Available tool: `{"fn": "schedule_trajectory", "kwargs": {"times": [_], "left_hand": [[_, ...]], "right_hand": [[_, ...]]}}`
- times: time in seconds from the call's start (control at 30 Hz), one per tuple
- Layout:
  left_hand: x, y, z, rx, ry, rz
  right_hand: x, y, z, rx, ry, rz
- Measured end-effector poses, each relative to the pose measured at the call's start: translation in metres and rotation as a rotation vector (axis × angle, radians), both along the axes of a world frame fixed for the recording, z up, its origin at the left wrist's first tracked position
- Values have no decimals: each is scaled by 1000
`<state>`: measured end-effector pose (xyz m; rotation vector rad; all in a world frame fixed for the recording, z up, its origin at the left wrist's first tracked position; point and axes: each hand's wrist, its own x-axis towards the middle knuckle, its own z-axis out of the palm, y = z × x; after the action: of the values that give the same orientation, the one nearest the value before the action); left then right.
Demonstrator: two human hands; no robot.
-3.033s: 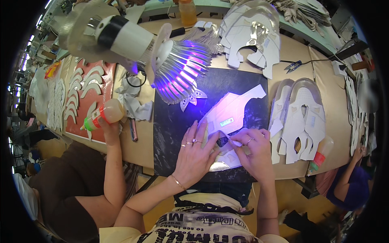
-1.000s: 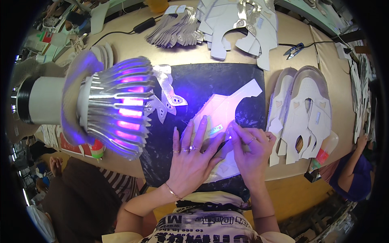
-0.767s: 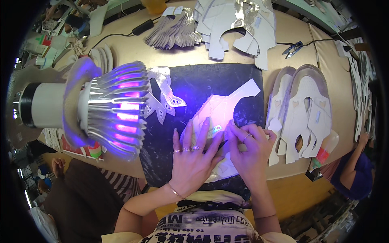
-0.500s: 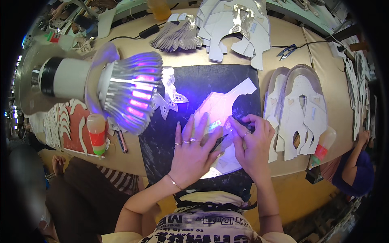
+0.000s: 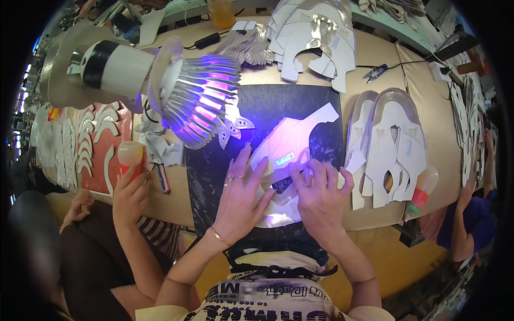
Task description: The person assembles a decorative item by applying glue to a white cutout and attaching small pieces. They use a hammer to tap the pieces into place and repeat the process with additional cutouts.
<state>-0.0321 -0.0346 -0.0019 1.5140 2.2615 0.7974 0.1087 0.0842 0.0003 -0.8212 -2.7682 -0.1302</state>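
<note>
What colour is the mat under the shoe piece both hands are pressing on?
Black, with a violet sheen from the lamp; the mat shows best in the head view.

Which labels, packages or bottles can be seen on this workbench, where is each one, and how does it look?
Small label: on the pale cut piece under the purple light, just above the right hand; rectangular, light with dark print.
Squeeze bottle: right edge of the table; translucent yellowish body, red band.
Second bottle: left side, held by a co-worker's hand; pale top, red lower part.
No screens or signs visible.
</note>
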Motion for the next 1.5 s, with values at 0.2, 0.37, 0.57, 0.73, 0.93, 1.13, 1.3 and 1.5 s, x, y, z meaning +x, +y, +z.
{"fn": "schedule_trajectory", "kwargs": {"times": [0.2, 0.37, 0.57, 0.73, 0.93, 1.13, 1.3, 1.5], "left_hand": [[15, -26, 10, 15, -4, 250], [28, -41, 17, -45, -127, 333], [33, -41, 9, 61, -72, 294], [17, -44, 11, 121, -130, 257], [-37, -52, 43, 97, -120, 143], [-75, -6, 55, 226, 7, -26], [-74, 53, 44, 402, -50, -103], [-48, 52, 26, 426, 145, 46]], "right_hand": [[4, 9, -2, -248, 53, 20], [10, 6, -3, -198, 81, 3], [16, 8, -4, -216, 132, 7], [17, 44, 1, -307, 278, -43], [21, 45, 12, -347, 226, 79], [7, 39, 16, -582, 321, 22], [25, 49, 18, -842, 185, -129], [48, 43, 7, -972, 306, -386]]}}
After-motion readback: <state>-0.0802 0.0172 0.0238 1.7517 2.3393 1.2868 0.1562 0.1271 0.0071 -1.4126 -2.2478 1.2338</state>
